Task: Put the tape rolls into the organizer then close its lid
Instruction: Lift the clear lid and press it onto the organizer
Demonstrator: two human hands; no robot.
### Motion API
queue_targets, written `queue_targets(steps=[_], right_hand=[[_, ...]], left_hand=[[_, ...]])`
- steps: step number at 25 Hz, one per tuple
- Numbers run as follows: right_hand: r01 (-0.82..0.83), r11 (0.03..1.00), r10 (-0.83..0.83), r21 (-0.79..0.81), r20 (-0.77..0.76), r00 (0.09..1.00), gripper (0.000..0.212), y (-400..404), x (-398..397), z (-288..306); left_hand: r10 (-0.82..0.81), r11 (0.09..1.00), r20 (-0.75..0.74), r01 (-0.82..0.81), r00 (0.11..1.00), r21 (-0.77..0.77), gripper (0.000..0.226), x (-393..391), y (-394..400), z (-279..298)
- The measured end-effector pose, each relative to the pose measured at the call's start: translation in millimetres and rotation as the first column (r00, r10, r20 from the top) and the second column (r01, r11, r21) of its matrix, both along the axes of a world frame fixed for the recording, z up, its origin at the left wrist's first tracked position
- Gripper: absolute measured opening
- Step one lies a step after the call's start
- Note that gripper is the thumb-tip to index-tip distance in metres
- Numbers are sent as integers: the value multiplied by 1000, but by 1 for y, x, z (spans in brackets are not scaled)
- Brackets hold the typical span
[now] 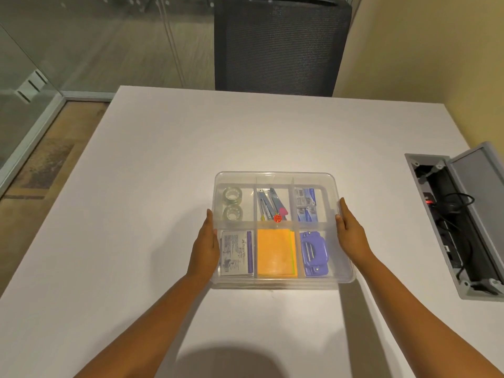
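A clear plastic organizer (272,285) with six compartments sits on the white table (163,159). Two clear tape rolls (232,204) lie in its far-left compartment, one behind the other. The other compartments hold metal tools, small blue boxes, a printed packet, orange sticky notes and a purple hole punch. A clear lid (275,175) lies over the organizer, shifted slightly right of the base. My left hand (206,246) grips the lid's left edge. My right hand (351,236) grips its right edge. I cannot tell whether the lid is fully seated.
A black mesh chair (281,45) stands at the table's far side. At the right, a grey cable hatch (458,222) is open in the tabletop, with a power strip and cords inside. A glass wall runs along the left.
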State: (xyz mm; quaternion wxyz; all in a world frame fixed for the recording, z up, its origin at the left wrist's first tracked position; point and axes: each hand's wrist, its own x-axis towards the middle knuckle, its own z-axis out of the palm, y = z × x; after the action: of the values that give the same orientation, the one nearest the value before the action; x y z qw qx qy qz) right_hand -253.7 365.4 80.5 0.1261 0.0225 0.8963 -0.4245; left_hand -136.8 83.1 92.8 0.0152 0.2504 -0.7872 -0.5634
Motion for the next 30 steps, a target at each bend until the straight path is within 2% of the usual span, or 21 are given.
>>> queue_targets(steps=[3, 7, 9, 12, 13, 14, 16, 18, 21, 23, 25, 30], right_hand=[[13, 997, -8, 74, -67, 998, 48, 0, 6, -8], [8, 995, 3, 98, -116, 993, 47, 1, 7, -16], [22, 994, -10, 104, -124, 992, 47, 1, 6, -16], [29, 993, -16, 114, -112, 994, 47, 1, 10, -17], [35, 992, -21, 123, -113, 993, 47, 0, 10, -16], [37, 988, -19, 147, -121, 992, 47, -1, 9, -15], [-6, 959, 56, 283, -167, 984, 48, -4, 8, -10], [-131, 878, 248, 461, -204, 947, 49, -12, 16, -6], [-311, 775, 442, 550, -121, 889, 62, -28, 40, 0], [-374, 717, 494, 589, -50, 868, 84, -32, 53, 0], [-386, 686, 502, 617, -17, 865, 97, -31, 56, 0], [-369, 668, 494, 646, -13, 870, 93, -33, 59, -1]], left_hand=[[-15, 999, 20, 16, 1000, -41, 44, 2, 0, -6], [-34, 993, -4, 33, 999, -114, 49, 1, -1, -18], [-49, 984, -2, 48, 999, -171, 51, 1, -2, -24], [-78, 982, 5, 78, 997, -175, 50, 4, -3, -26], [-72, 970, 24, 75, 997, -229, 51, 3, -2, -23], [-66, 933, 54, 81, 996, -350, 54, 0, -3, -24], [-84, 790, 111, 135, 990, -598, 58, -4, -3, -24], [-157, 673, 141, 210, 977, -709, 59, -7, -1, -20], [-287, 609, 174, 320, 942, -726, 59, -4, 10, -20], [-325, 581, 245, 397, 914, -711, 61, -1, 15, -23], [-322, 558, 277, 417, 905, -717, 61, -1, 14, -25], [-317, 508, 297, 426, 901, -749, 61, -1, 14, -29]])
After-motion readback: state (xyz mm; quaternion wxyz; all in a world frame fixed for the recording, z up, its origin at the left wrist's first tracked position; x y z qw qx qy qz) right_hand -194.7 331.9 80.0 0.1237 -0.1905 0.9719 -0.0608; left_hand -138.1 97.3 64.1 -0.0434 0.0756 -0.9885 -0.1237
